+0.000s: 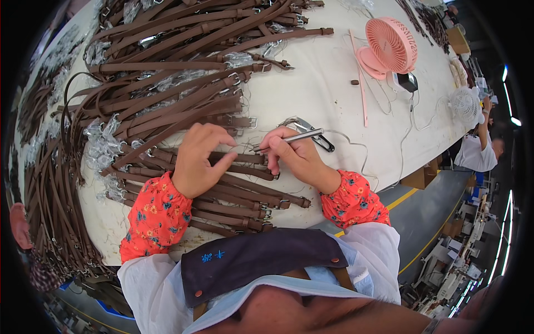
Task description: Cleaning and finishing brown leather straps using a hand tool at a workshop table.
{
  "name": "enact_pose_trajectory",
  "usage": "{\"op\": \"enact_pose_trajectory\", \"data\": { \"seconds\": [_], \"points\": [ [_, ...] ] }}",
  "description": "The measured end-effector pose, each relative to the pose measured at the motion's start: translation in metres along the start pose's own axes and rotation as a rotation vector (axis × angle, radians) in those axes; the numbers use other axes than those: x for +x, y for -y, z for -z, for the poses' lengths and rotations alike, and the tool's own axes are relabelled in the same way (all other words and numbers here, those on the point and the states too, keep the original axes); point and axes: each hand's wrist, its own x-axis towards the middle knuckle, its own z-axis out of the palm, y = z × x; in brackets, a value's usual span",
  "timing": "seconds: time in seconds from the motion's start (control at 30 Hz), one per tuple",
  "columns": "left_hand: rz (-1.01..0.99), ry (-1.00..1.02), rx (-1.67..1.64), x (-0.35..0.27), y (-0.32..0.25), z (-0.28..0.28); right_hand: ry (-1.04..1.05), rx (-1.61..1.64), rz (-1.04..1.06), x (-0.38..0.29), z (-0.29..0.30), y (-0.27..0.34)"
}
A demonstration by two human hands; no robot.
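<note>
My right hand [292, 152] grips a slim metal pen-shaped tool [306, 135] whose fine tip points left, over the buckle ends of some belts. Facing it, my left hand [204, 156] has thumb and fingers apart above brown leather belts [238, 188]; I see nothing firmly held in it, though fine threads show near its fingertips. A pair of thread snips [323, 142] lies just beyond my right hand, beside a small tangle of dark thread [288, 121]. Many belts with metal buckles and clear plastic wrap are heaped from the middle to the far left.
A pink fan [388, 48] stands at the upper right, with a pink strip [360, 79], a small brown leather loop [354, 82] and cables around it. A white fan [465, 106] and another person [477, 150] are farther right. The white table's edge [421, 167] slants beyond my right sleeve.
</note>
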Motion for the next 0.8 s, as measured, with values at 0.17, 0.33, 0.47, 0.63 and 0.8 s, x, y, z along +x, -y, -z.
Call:
{"op": "enact_pose_trajectory", "data": {
  "seconds": [0.17,0.33,0.47,0.63,0.8],
  "points": [
    [-0.185,0.14,0.249,-0.009,-0.004,-0.008,0.038,-0.006,-0.027,0.0,0.0,0.004],
    [-0.193,0.097,0.321,-0.008,-0.009,-0.014,0.036,-0.009,-0.045,-0.001,-0.001,0.005],
    [-0.114,0.11,0.152,-0.003,-0.008,-0.015,0.042,-0.009,-0.05,0.0,0.0,0.003],
    [-0.022,0.139,0.059,-0.004,-0.003,-0.017,0.067,-0.016,-0.063,0.0,0.0,0.005],
    [-0.002,0.15,0.051,-0.004,0.0,-0.018,0.075,0.004,-0.088,0.0,-0.002,0.003]
  ]
}}
